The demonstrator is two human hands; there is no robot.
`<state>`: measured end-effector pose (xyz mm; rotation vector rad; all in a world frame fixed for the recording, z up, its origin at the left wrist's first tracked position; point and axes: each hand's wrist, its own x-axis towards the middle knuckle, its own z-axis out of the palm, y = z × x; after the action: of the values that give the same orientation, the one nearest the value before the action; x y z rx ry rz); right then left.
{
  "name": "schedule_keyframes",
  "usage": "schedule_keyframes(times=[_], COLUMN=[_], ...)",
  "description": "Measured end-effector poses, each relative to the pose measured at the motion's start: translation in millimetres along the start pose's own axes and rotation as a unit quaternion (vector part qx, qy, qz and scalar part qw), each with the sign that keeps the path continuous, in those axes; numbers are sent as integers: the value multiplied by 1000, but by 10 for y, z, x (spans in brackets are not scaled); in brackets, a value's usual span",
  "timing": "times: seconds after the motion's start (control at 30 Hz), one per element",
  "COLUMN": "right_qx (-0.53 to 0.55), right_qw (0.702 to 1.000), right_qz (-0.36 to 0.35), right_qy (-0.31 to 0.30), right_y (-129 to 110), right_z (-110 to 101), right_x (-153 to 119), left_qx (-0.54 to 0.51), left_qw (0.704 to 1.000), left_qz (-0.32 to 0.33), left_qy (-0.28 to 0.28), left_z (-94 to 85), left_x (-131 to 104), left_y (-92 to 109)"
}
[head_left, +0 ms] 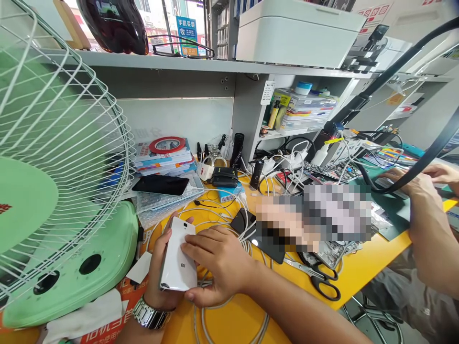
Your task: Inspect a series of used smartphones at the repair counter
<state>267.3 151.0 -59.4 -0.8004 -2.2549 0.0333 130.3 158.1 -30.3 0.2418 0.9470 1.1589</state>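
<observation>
A white smartphone (178,260) with a "MI" logo lies back side up, its camera at the top end. My left hand (157,274), a metal-band watch (150,313) on its wrist, wraps round the phone from below and the left; part of that hand is hidden. From the right, my right hand (224,260) grips the phone, with fingertips on its back and the thumb by the lower right corner. White cables (215,306) lie in loops on the yellow table (236,320) beneath both hands. Behind my right hand is a dark phone (267,243).
A green fan (25,205) with a wire guard stands close on the left. Black-handled scissors (322,282) lie to the right. A black-screened phone (160,185) rests on bubble wrap. At far right, a co-worker's hands (409,184) work over a green mat (398,220).
</observation>
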Motion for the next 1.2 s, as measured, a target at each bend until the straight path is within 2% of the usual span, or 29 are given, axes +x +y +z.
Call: schedule_keyframes(times=[0.13,0.47,0.67,0.8,0.93,1.07,1.2], right_qx=[4,3,12,8,3,18,55], right_qw=[1000,1000,1000,1000,1000,1000,997], right_qz=[0,-11,1,-1,-4,-9,22], right_qy=[-21,6,12,10,6,23,58], right_y=[-7,7,21,22,28,44,-2], right_z=[-13,10,-7,-16,-2,0,-187], right_x=[0,-11,0,8,7,11,64], left_qx=[-27,-74,-65,-59,-66,-78,-79], left_qw=[1000,996,997,997,996,995,995], left_qz=[-8,-40,-34,-52,-29,-36,-16], left_qy=[3,21,-28,-24,-45,-43,-63], left_z=[-4,-14,-48,-62,-61,-63,-116], left_x=[5,42,27,27,29,19,27], left_y=[17,1,-22,-30,-36,-44,-37])
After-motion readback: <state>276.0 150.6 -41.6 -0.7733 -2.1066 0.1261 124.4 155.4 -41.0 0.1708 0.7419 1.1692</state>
